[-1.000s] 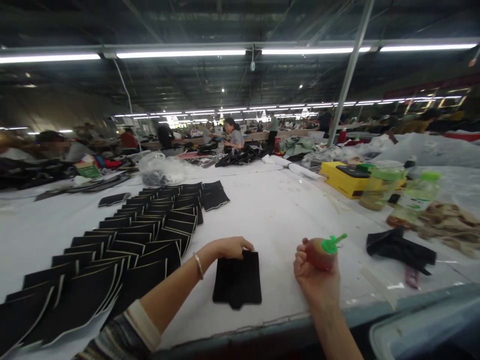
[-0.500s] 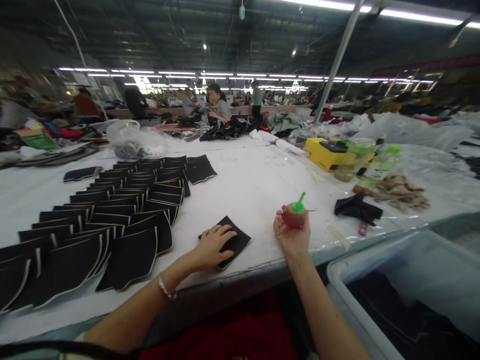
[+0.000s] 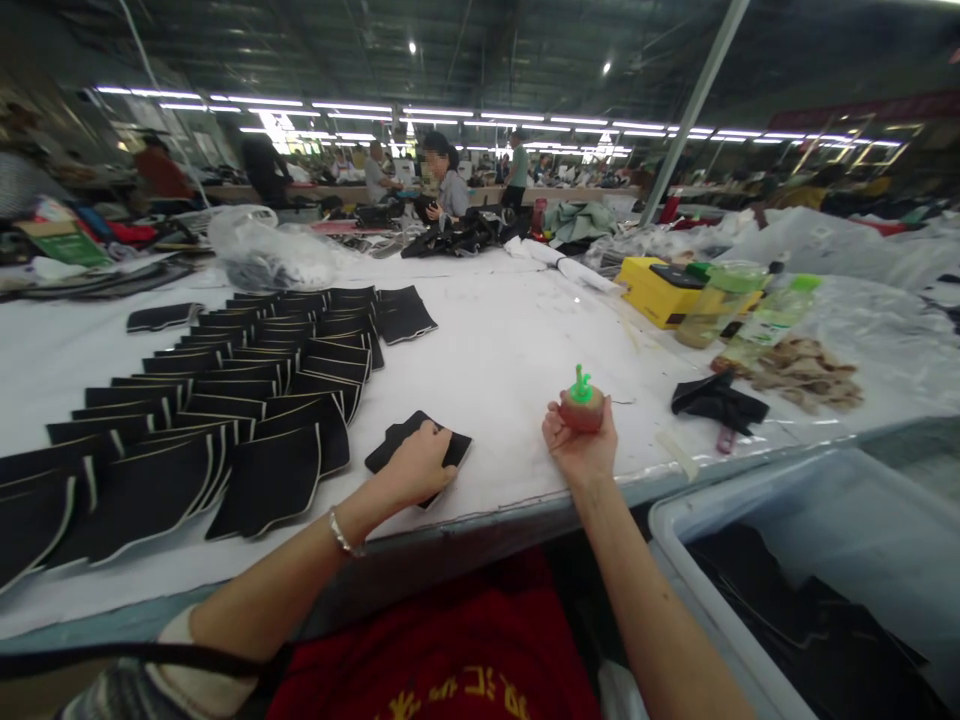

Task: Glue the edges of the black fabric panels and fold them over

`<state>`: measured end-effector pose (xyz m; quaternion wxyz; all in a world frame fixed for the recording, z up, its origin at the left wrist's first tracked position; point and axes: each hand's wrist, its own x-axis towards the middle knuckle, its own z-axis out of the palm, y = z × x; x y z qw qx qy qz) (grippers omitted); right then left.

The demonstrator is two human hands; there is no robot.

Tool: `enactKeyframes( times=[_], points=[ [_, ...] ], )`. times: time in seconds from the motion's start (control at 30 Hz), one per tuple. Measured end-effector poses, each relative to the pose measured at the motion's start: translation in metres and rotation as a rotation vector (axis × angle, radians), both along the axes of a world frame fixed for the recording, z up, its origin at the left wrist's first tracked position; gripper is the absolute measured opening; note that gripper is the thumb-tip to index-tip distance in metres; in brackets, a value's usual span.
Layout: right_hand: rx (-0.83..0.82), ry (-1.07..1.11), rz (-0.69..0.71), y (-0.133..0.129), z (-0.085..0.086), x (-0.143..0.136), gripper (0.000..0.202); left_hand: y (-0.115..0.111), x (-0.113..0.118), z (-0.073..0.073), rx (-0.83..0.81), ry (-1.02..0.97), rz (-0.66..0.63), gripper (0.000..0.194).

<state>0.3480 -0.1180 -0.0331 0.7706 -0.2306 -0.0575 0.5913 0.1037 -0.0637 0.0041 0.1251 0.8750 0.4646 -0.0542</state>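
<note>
My left hand (image 3: 421,462) is over a black panel (image 3: 394,447) with a pale edge near the table's front. Its fingers are curled at the panel's right part, pinching it, though the fingertips are partly hidden. In my right hand (image 3: 589,452), turned palm up, rests a small round squeeze bottle (image 3: 582,410) with reddish-brown contents and a green nozzle cap. The bottle stands upright with the fingers wrapped round it, above the white tabletop. To the left, rows of overlapping black panels (image 3: 274,465) with pale edges fan out across the table.
A pale blue bin (image 3: 675,515) holding black pieces stands at the lower right. On the table's right are a black cloth scrap (image 3: 720,402), a crumpled beige rag (image 3: 806,372), plastic bottles (image 3: 772,325) and a yellow box (image 3: 652,292). Plastic bags (image 3: 274,250) lie farther back; people work beyond.
My left hand has shifted left with the black panel, its fingers going from spread flat to curled. The squeeze bottle in my right hand has turned, its nozzle now more upright.
</note>
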Motion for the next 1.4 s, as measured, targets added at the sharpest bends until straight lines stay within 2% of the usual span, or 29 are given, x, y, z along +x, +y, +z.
enactKeyframes(
  times=[0.1,0.2,0.3,0.47,0.67,0.87,1.0,1.13,1.4],
  points=[
    [0.017,-0.015,0.015,0.0,-0.001,0.0,0.061,0.002,-0.006,0.002,-0.036,-0.006,-0.032,0.039],
    [0.026,-0.021,0.029,0.0,-0.002,0.001,0.058,0.0,-0.007,0.001,0.015,0.03,-0.01,0.039],
    [0.021,-0.033,0.035,0.0,-0.002,0.001,0.057,-0.003,-0.001,0.003,0.052,0.082,0.005,0.038],
    [0.027,-0.112,0.046,-0.005,-0.003,-0.001,0.05,-0.008,0.012,0.015,0.05,0.176,-0.038,0.038],
    [0.067,-0.367,-0.103,-0.024,0.009,-0.012,0.028,-0.002,0.006,0.018,0.059,0.18,-0.163,0.033],
    [0.042,-0.759,-0.215,-0.038,0.022,-0.039,0.039,0.007,-0.002,0.02,0.011,0.08,-0.212,0.032],
    [0.019,-1.197,-0.323,-0.041,0.026,-0.051,0.048,0.009,-0.005,0.024,-0.047,0.069,-0.211,0.032],
    [0.041,-1.596,-0.35,-0.04,0.035,-0.059,0.053,0.01,-0.006,0.025,-0.069,0.07,-0.222,0.037],
    [0.106,-1.931,-0.4,-0.037,0.039,-0.072,0.055,0.009,-0.008,0.018,-0.042,0.047,-0.209,0.039]
  ],
)
